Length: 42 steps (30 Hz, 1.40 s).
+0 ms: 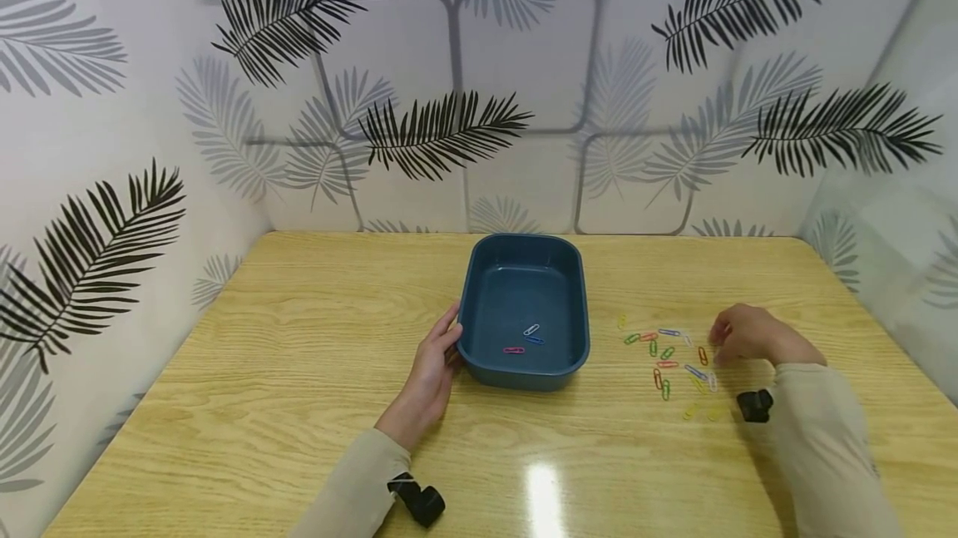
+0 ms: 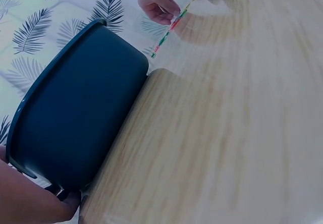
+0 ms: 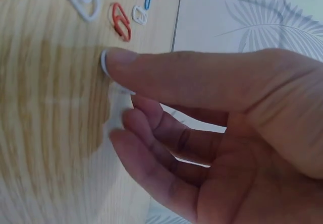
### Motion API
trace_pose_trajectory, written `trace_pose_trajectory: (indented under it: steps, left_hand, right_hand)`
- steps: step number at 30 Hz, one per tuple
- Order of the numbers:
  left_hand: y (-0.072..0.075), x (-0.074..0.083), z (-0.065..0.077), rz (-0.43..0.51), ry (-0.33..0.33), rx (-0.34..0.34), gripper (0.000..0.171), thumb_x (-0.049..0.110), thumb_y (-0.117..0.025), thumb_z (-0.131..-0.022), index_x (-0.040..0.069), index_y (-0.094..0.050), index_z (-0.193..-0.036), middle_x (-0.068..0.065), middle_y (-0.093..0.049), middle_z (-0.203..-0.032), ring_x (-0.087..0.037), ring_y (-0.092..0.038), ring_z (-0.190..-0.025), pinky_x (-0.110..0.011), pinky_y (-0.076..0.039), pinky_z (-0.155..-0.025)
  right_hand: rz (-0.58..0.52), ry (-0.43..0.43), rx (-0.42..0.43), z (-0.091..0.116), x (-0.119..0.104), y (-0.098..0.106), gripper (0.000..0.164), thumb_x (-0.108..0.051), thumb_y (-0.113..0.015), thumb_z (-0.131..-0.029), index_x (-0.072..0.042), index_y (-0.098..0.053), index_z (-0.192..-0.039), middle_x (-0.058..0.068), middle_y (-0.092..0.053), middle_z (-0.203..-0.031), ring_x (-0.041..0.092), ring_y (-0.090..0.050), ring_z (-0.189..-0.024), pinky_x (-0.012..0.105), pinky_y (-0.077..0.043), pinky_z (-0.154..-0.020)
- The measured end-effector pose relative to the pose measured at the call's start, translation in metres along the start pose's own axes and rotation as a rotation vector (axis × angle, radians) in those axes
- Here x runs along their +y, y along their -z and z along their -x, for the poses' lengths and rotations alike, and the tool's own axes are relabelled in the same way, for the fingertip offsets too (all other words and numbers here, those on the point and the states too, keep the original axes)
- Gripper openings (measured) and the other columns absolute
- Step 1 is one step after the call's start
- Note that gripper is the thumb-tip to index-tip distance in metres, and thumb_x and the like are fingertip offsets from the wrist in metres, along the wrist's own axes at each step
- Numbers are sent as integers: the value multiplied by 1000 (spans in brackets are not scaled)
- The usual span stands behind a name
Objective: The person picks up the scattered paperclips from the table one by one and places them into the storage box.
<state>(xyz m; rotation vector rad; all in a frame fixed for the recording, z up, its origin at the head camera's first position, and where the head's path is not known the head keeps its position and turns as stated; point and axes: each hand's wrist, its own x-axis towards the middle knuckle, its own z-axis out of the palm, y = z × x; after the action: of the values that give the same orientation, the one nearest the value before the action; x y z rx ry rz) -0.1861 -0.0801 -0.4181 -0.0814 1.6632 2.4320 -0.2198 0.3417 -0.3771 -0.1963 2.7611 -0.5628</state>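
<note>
A dark blue plastic tub stands on the table, holding a pink paper clip, a blue paper clip and a white paper clip. My left hand grips the tub's left side; the left wrist view shows fingertips low against its wall. Right of the scattered clips, my right hand is low over the table. In the right wrist view its thumb covers most of a white paper clip, pinched at the fingertips. A red paper clip lies close by.
Several loose paper clips, among them a green clip, a red clip and a blue clip, lie between the tub and my right hand. The wooden table meets a leaf-patterned wall covering at the back.
</note>
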Motion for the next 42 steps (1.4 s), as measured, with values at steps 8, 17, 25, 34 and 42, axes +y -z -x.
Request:
trace_pose_trajectory:
  steps: [8,17,25,34,42]
  left_hand:
    - [1,0,0,-4,-2,-1,50,14,-36,-105,8,-27,-153,-18,-30,-153,-34,-32,-136,-46,-19,-112]
    - [1,1,-1,-4,-2,4,50,15,-36,-105,8,-27,-153,-19,-30,-153,-34,-33,-136,-47,-20,-112]
    - [1,0,-1,-5,4,1,50,16,-36,-105,9,-27,-154,-19,-30,-153,-34,-31,-137,-47,-18,-113]
    - [2,0,-1,-3,2,-12,50,16,-35,-105,9,-25,-154,-20,-28,-153,-34,-30,-138,-47,-18,-113]
    - [2,-1,-1,-4,2,-8,50,16,-36,-105,10,-25,-154,-20,-29,-153,-34,-31,-136,-47,-19,-112]
  right_hand:
    - [-105,23,-33,-1,-1,-2,20,1,-76,-70,5,-63,-85,5,-57,-78,18,-52,-70,32,-48,-62]
    - [-78,9,-19,-4,-7,-6,14,4,-71,-71,2,-62,-82,4,-54,-75,19,-50,-69,32,-45,-61]
    - [-94,22,70,-3,-5,-4,4,3,-64,-81,6,-61,-83,7,-57,-74,21,-52,-67,33,-46,-60]
    - [-205,68,183,-2,-15,-3,7,5,-60,-87,11,-56,-90,13,-58,-79,25,-59,-72,36,-54,-59]
    - [-194,123,342,0,-30,-4,9,5,-58,-92,12,-58,-97,17,-62,-83,35,-65,-76,36,-54,-57]
